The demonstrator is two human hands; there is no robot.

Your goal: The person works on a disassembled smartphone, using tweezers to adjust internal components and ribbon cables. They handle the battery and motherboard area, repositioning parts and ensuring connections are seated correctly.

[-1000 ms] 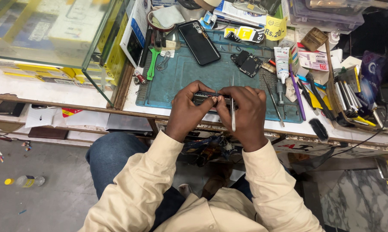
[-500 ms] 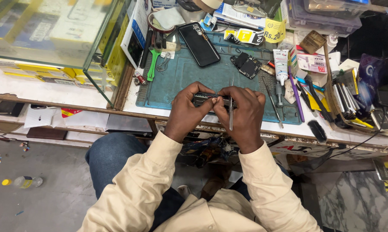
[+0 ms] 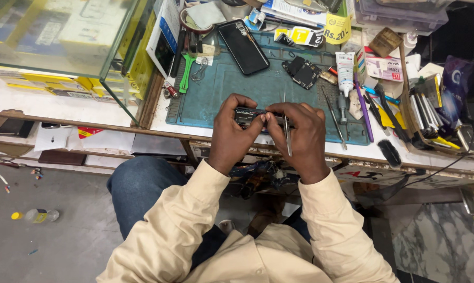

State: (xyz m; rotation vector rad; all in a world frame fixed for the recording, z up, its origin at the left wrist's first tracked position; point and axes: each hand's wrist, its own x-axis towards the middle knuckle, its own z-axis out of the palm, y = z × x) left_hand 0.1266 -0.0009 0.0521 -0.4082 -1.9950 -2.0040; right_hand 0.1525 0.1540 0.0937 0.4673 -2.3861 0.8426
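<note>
Holding: both hands meet over the near edge of a teal rubber work mat (image 3: 237, 89), gripping one small dark phone part with a metal frame (image 3: 249, 115) between them.
Left hand: the left hand (image 3: 232, 133) is closed on the left end of the dark part, thumb on top, fingers curled underneath.
Right hand: the right hand (image 3: 302, 136) pinches the right end of the same part with thumb and forefinger, and also carries slim steel tweezers (image 3: 287, 131), which run upright through the grip, tips pointing away from the person.
Where the part is: lifted just above the mat's front edge, between the two thumbs, level and sideways to the person.
On the mat: a black smartphone lying face-down and tilted (image 3: 243, 47) sits at the far side, well apart from the hands; a small black circuit module (image 3: 301, 72) lies to its right.
Left of the mat: a green plastic pry tool (image 3: 185, 73) lies along the mat's left border, near a glass display case with yellow boxes inside (image 3: 58, 36).
Right of the mat: a white glue tube (image 3: 345, 73), a purple-handled tool (image 3: 364, 107) and a black brush (image 3: 389, 153) lie on the white bench top (image 3: 64, 105), beside a crowded tray of small tools (image 3: 431, 110).
Clothing: cream long sleeves (image 3: 163, 236) and blue jeans (image 3: 137, 188).
Floor: a clear plastic bottle with a yellow cap (image 3: 35, 215) lies on the grey floor, far left.
</note>
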